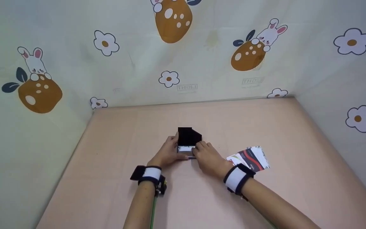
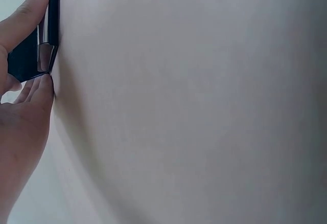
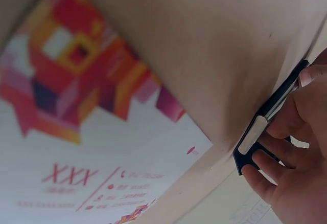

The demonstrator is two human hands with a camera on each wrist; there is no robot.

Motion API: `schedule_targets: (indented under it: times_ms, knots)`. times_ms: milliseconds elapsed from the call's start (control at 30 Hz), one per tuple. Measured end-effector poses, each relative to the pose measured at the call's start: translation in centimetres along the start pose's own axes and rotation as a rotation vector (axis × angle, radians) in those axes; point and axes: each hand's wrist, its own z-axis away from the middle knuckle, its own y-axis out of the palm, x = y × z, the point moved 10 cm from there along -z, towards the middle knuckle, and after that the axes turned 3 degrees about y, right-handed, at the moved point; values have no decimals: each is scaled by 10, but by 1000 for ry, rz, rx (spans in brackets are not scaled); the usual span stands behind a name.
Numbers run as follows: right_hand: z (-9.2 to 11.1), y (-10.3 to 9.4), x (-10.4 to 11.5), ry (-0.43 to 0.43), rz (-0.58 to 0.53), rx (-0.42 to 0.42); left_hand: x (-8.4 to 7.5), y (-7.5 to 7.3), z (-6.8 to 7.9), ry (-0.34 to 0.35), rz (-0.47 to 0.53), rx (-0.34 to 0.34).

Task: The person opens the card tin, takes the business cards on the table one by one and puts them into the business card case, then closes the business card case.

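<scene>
A black business card case [image 1: 189, 136] stands with its lid flap raised in the head view, its lower part metallic. A white patterned card [image 1: 184, 148] shows in the lower part. My left hand [image 1: 167, 152] grips the case's left side, with the thumb along the near edge. On the right side, my right hand [image 1: 210, 159] holds the case with bent fingers. The right wrist view shows the right hand [image 3: 301, 157] with fingers around the dark case [image 3: 271, 104] and its silvery edge. The left wrist view catches the case's dark edge [image 2: 54, 14] between fingers.
Several printed cards [image 1: 257, 159] lie on the pink tabletop [image 1: 122, 136], just right of the right wrist. One card [image 3: 102, 152] with a red and orange pattern looms large in the right wrist view. A patterned wall covering [image 1: 132, 73] surrounds the table's back and sides.
</scene>
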Motion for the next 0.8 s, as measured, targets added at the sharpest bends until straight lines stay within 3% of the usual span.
schedule_targets:
  times_ms: [233,333,433,600,800]
  knots:
    - [10,-5,1,30,-112,13,-1,0,0,11,-4,-8]
    - [18,-12,4,49,-179,-19,1,1,1,5,-2,3]
    - [25,-22,7,78,-171,-74,2,2,1,-10,-5,7]
    - [36,-37,7,185,-132,-104,2,0,0,-18,-22,-5]
    - [62,-48,-5,306,-226,-82,1,1,2,-25,-5,-9]
